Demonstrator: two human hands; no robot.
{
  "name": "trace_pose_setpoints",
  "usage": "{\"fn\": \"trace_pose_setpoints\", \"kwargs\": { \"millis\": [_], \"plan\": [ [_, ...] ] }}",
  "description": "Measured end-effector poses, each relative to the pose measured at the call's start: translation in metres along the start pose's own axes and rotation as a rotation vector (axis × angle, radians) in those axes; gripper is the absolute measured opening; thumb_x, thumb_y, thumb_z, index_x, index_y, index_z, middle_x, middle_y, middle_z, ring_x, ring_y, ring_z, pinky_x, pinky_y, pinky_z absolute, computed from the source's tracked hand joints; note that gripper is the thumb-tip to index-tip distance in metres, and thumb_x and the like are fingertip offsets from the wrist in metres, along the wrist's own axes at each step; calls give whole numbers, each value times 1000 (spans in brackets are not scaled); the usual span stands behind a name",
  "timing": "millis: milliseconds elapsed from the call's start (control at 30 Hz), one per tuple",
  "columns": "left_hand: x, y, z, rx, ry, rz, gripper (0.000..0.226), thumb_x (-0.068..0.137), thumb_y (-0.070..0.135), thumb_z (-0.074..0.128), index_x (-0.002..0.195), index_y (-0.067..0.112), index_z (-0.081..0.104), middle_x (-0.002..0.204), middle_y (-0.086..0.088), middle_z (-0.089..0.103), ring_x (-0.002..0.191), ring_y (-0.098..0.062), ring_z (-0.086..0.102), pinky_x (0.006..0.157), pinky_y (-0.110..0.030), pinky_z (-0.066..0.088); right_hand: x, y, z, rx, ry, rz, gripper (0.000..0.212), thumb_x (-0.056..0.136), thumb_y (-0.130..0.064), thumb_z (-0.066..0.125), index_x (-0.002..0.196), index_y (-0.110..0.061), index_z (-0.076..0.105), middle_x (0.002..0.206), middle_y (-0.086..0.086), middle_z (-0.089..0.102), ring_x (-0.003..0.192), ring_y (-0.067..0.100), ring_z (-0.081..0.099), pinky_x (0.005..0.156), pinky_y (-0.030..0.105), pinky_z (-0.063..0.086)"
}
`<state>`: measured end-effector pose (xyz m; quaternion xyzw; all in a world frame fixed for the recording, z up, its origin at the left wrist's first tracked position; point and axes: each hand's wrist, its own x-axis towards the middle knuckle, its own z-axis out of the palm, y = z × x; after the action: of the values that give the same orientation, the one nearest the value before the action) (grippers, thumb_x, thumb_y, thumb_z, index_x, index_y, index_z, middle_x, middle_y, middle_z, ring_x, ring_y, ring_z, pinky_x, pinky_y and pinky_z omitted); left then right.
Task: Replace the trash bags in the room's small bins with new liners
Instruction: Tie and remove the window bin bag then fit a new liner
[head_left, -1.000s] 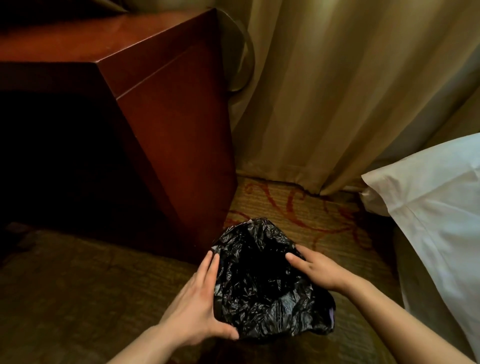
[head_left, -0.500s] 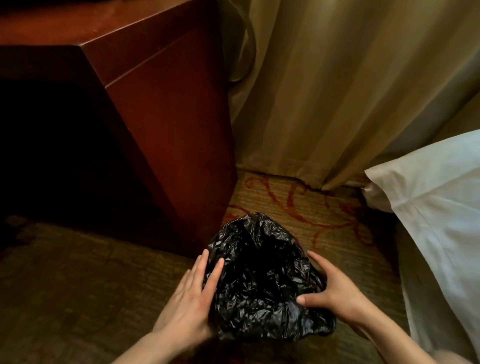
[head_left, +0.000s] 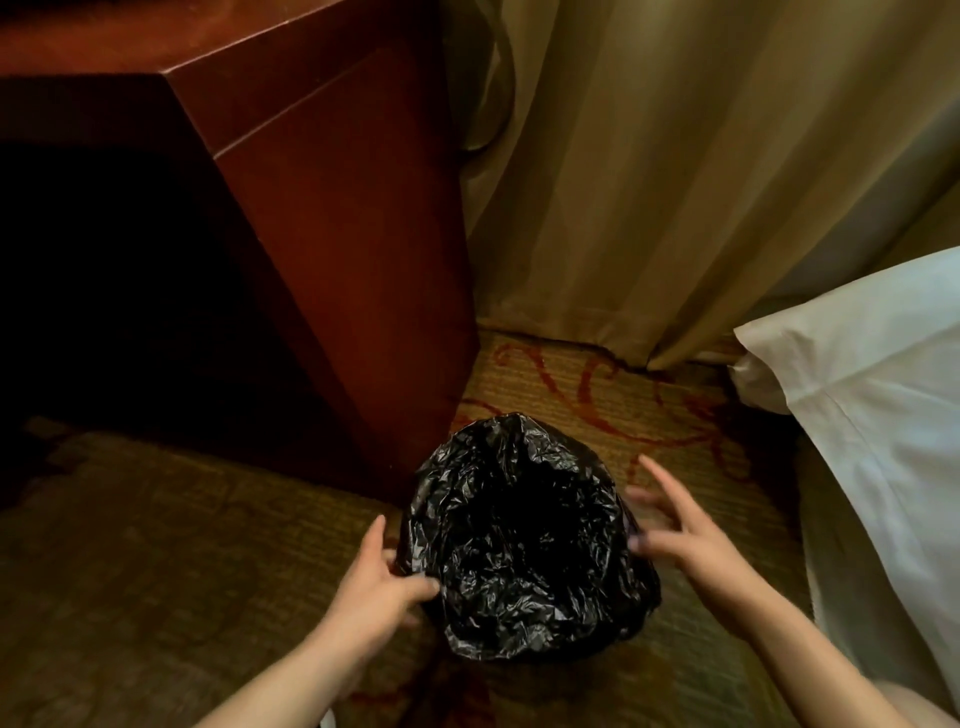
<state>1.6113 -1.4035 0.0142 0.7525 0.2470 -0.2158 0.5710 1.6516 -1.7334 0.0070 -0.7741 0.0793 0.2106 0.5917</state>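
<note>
A patterned carpet (head_left: 597, 395) with red swirls fills a dim corner, closed in by a red-brown wooden cabinet (head_left: 337, 249) on the left, a beige curtain (head_left: 675, 182) behind and a white pillow (head_left: 857, 415) at right. The black liner (head_left: 519, 540) stands on the carpet just beside the cabinet's near corner, its mouth open and its crinkled plastic folded out over a round rim. The left hand (head_left: 374, 587) pinches the liner's left edge, thumb inside. The right hand (head_left: 691, 540) is released, fingers spread (blurred) at the right edge; contact cannot be told.
</note>
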Motion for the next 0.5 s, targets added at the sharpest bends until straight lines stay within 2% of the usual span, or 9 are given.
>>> {"fn": "trace_pose_setpoints", "kwargs": {
  "millis": [67, 100, 133, 200, 267, 300, 367, 433, 500],
  "plan": [
    [-5, -3, 1, 13, -12, -8, 95, 78, -13, 65, 153, 26, 23, 128, -8, 60, 97, -24, 68, 76, -42, 59, 13, -14, 4, -92, 67, -105, 66, 91, -24, 69, 139, -54, 36, 129, -19, 54, 104, -3, 60, 85, 24, 50],
    [-6, -4, 1, 14, -7, -5, 91, 76, -19, 62, 150, 23, 30, 115, -10, 67, 89, -24, 70, 70, -40, 58, 21, -19, 8, -146, 62, -131, 52, 96, -29, 63, 134, -55, 41, 127, -18, 57, 106, -2, 60, 88, 28, 51],
    [-7, -5, -1, 18, 4, 0, 87, 75, -22, 59, 147, 20, 35, 100, -13, 71, 79, -25, 69, 65, -37, 56, 28, -23, 13, -174, 58, -129, 40, 97, -29, 60, 128, -53, 49, 123, -13, 63, 104, 1, 62, 89, 31, 53],
    [-6, -8, -6, -16, 54, -26, 76, 75, -24, 57, 140, 13, 42, 83, -17, 73, 70, -26, 69, 60, -34, 53, 40, -28, 20, -146, 64, -69, 22, 97, -24, 61, 114, -37, 66, 111, 2, 71, 91, 9, 66, 79, 29, 52],
    [-5, -10, -10, -124, 49, -90, 63, 74, -20, 55, 131, 7, 51, 90, -17, 75, 81, -30, 71, 68, -41, 58, 47, -29, 22, -35, 107, -14, 13, 93, -21, 67, 104, -21, 74, 103, 11, 74, 82, 15, 67, 69, 26, 50],
    [-7, -9, -10, -213, 5, -126, 54, 75, -16, 53, 125, 5, 56, 94, -15, 75, 89, -33, 70, 77, -47, 59, 49, -29, 22, 34, 134, 2, 12, 93, -21, 68, 101, -18, 75, 101, 11, 75, 83, 17, 68, 69, 27, 52],
    [-13, -6, -7, -351, -84, -158, 29, 84, 0, 52, 110, 4, 64, 90, -8, 75, 95, -35, 66, 87, -54, 55, 52, -30, 21, 127, 139, 15, 14, 94, -25, 65, 98, -20, 77, 98, 7, 77, 88, 21, 70, 73, 32, 54],
    [-16, -7, -4, -321, -40, -130, 15, 94, 16, 58, 104, 9, 67, 93, -5, 77, 96, -34, 68, 85, -50, 56, 57, -28, 23, 110, 131, -8, 15, 96, -26, 62, 101, -22, 76, 97, 4, 76, 90, 19, 70, 76, 31, 54],
    [-13, -13, -2, -305, 60, -106, 17, 95, 20, 61, 103, 7, 68, 103, -11, 76, 95, -33, 70, 84, -46, 56, 67, -29, 25, 54, 135, -37, 12, 95, -22, 65, 102, -22, 75, 99, 2, 74, 91, 17, 69, 78, 31, 54]
  ]
}}
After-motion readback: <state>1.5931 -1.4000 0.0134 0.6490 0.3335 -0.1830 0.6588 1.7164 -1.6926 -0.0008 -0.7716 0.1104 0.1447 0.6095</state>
